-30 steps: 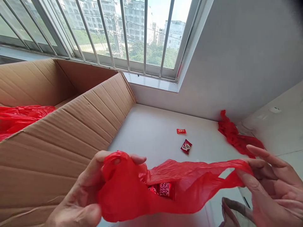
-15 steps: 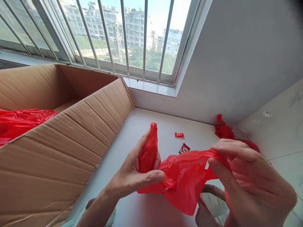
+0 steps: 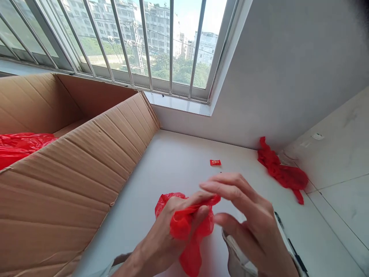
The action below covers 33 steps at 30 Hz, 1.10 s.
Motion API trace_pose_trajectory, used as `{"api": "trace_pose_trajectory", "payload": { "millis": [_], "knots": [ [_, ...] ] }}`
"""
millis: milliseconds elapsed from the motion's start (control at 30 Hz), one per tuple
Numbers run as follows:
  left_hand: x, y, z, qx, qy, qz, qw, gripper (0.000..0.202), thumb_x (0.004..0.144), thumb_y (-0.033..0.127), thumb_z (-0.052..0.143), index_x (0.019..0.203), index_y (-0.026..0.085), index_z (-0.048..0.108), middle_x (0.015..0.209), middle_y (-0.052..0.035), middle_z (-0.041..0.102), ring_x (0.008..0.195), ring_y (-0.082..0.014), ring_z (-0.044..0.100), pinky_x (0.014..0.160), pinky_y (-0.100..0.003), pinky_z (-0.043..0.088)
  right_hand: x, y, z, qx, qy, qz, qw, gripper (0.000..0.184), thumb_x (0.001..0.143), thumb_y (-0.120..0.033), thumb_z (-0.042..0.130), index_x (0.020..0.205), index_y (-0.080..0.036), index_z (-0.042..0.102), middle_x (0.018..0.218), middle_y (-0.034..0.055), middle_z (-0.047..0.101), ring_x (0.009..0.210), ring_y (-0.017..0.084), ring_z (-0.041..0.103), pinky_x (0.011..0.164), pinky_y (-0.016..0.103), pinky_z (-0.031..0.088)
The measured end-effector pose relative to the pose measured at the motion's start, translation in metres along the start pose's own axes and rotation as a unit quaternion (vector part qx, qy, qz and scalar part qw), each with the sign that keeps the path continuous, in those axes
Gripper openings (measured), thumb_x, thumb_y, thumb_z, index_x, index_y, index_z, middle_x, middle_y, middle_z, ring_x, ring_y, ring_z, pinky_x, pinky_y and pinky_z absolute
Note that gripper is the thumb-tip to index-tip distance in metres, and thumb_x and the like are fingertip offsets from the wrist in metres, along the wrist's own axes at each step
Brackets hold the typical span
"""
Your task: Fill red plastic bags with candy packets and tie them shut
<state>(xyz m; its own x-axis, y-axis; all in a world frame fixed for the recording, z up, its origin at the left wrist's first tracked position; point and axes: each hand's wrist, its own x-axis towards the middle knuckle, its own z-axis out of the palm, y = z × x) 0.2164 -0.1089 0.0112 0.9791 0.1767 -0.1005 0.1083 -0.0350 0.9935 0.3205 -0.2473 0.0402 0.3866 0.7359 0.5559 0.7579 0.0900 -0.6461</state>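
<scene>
A bunched red plastic bag (image 3: 192,254) is gripped in my left hand (image 3: 167,231), its fingers closed around it. Crumpled film bulges out behind the knuckles, and a loose part hangs below the hand. One twisted end of the bag pokes out past my left fingertips. Just right of that end is my right hand (image 3: 250,219), thumb and fingers apart with nothing between them. Whether its index finger touches the bag, I cannot tell. Beyond the hands, a small red packet (image 3: 215,162) lies on the white tabletop (image 3: 178,150).
A large open cardboard box (image 3: 115,142) stands at the left, with red plastic bags (image 3: 23,146) inside. Another crumpled red bag (image 3: 279,169) lies by the right wall. Thin dark objects (image 3: 296,252) lie at lower right. A barred window (image 3: 144,46) is behind.
The bag, stretched between both hands before, is now gathered in my left hand. My right hand has let go and moved left. The dark red packet is now almost wholly hidden behind it.
</scene>
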Motion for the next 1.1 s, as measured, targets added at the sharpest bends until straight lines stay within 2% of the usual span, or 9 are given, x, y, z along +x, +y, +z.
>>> {"api": "trace_pose_trajectory", "payload": {
  "millis": [133,267,433,567,667,833,933,1000,1100],
  "knots": [
    [0.006,0.0,-0.005,-0.004,-0.022,-0.03,0.999,0.044,0.093,0.059,0.039,0.122,0.028,0.052,0.077,0.0002,0.058,0.068,-0.0153,0.052,0.055,-0.022,0.04,-0.014,0.041,0.003,0.127,-0.049,0.211,0.968,0.029,0.096,-0.038,0.048,0.119,-0.025,0.059,0.099,0.0047,0.066,0.086,0.015,0.062,0.075,0.028,0.052],
    [0.007,0.001,-0.003,-0.052,-0.064,-0.054,0.995,0.046,0.095,0.059,0.036,0.127,0.026,0.039,0.072,0.0024,0.058,0.059,-0.0117,0.048,0.051,-0.02,0.038,-0.02,0.061,0.021,0.307,0.013,0.271,0.912,0.019,0.087,-0.038,0.062,0.085,-0.019,0.06,0.072,-0.0019,0.057,0.061,0.01,0.052,0.057,0.022,0.047],
    [0.01,-0.005,-0.007,-0.113,-0.081,-0.094,0.986,0.053,0.093,0.064,0.033,0.128,0.025,0.038,0.061,0.0039,0.054,0.047,-0.0108,0.046,0.047,-0.02,0.037,-0.021,0.044,0.024,0.224,0.157,0.175,0.946,0.002,0.085,-0.02,0.063,0.084,-0.022,0.063,0.071,-0.0024,0.06,0.061,0.009,0.056,0.057,0.02,0.049],
    [0.016,-0.011,-0.014,-0.243,-0.113,-0.075,0.961,0.035,0.093,0.05,0.05,0.114,0.022,0.049,0.072,0.0007,0.058,0.057,-0.0092,0.05,0.056,-0.019,0.04,-0.027,0.016,0.026,0.074,0.088,-0.024,0.993,0.018,0.083,-0.006,0.058,0.087,-0.023,0.064,0.076,0.0006,0.066,0.068,0.014,0.06,0.063,0.025,0.052],
    [0.017,-0.013,-0.018,-0.258,-0.151,-0.017,0.954,0.025,0.084,0.033,0.068,0.097,0.017,0.054,0.087,-0.0015,0.057,0.071,-0.009,0.051,0.065,-0.018,0.04,-0.032,0.01,0.027,-0.036,-0.003,-0.081,0.996,0.02,0.085,-0.002,0.055,0.084,-0.019,0.065,0.077,0.0027,0.067,0.073,0.015,0.055,0.067,0.026,0.051],
    [0.014,-0.014,-0.022,-0.203,-0.213,0.047,0.954,0.012,0.085,0.018,0.062,0.086,0.016,0.051,0.08,0.0005,0.054,0.064,-0.0068,0.046,0.057,-0.017,0.038,-0.04,0.029,0.016,0.115,-0.035,-0.017,0.993,0.028,0.086,-0.013,0.061,0.111,-0.025,0.061,0.1,0.0033,0.066,0.093,0.017,0.058,0.086,0.03,0.051],
    [0.009,-0.011,-0.023,-0.067,-0.232,0.062,0.968,0.017,0.078,0.008,0.06,0.082,0.018,0.047,0.077,0.0023,0.056,0.059,-0.0065,0.045,0.054,-0.017,0.036,-0.038,0.041,0.019,0.199,-0.055,0.069,0.976,0.065,0.078,-0.037,0.074,0.136,-0.029,0.045,0.129,0.0074,0.057,0.118,0.024,0.053,0.1,0.034,0.045],
    [0.006,-0.011,-0.022,0.086,-0.185,0.099,0.974,0.023,0.073,0.001,0.056,0.081,0.02,0.045,0.074,0.0053,0.057,0.059,-0.0068,0.042,0.056,-0.018,0.035,-0.034,0.044,0.027,0.232,-0.114,0.103,0.96,0.084,0.069,-0.039,0.082,0.141,-0.028,0.041,0.126,0.0062,0.06,0.113,0.023,0.058,0.098,0.031,0.045],
    [0.004,-0.015,-0.018,0.293,-0.024,0.186,0.938,0.021,0.078,0.002,0.05,0.077,0.021,0.04,0.069,0.0066,0.052,0.057,-0.0078,0.035,0.053,-0.019,0.03,-0.03,0.046,0.04,0.272,-0.106,0.178,0.94,0.061,0.074,-0.03,0.078,0.13,-0.029,0.054,0.099,-0.0011,0.068,0.088,0.015,0.062,0.083,0.024,0.048]
  ]
}}
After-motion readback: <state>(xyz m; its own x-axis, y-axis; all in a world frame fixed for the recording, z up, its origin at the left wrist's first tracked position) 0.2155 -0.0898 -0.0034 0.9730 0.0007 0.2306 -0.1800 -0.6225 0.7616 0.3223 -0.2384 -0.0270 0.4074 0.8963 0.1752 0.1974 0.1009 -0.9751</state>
